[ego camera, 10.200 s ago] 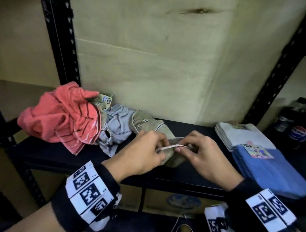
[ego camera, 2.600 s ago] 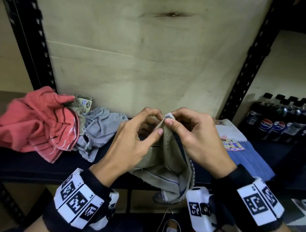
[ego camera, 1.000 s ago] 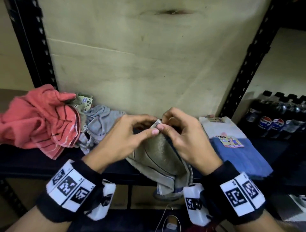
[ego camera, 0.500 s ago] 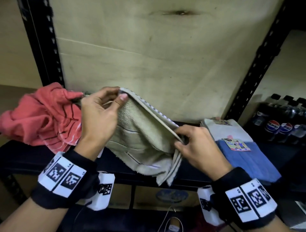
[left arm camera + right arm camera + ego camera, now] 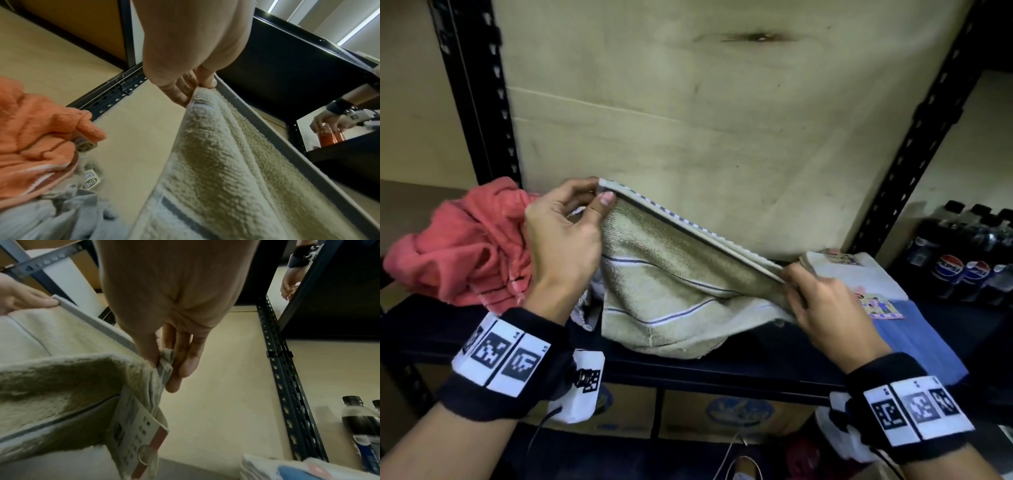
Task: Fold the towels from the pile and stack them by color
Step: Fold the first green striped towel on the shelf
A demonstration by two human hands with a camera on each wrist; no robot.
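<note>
A beige towel (image 5: 671,284) with thin dark stripes hangs stretched above the black shelf (image 5: 722,363). My left hand (image 5: 599,198) pinches its upper left corner, raised high; the same pinch shows in the left wrist view on the beige towel (image 5: 216,162) under my left hand (image 5: 197,87). My right hand (image 5: 791,277) pinches the other corner, lower and to the right. In the right wrist view my right hand (image 5: 164,369) grips the bunched towel edge (image 5: 61,378), and a paper tag (image 5: 135,423) hangs below. The towel's bottom sags onto the shelf.
A crumpled red towel (image 5: 465,246) and a grey towel (image 5: 51,219) lie in a pile at the left. A folded white towel (image 5: 859,274) and a folded blue towel (image 5: 914,339) sit at the right. Soda bottles (image 5: 962,260) stand beyond the right post (image 5: 914,137). Boxes are below the shelf.
My hands, pinching close together a second ago, have drawn apart along the towel's edge. The left went up and left, the right stayed low right, and the towel is now stretched out.
</note>
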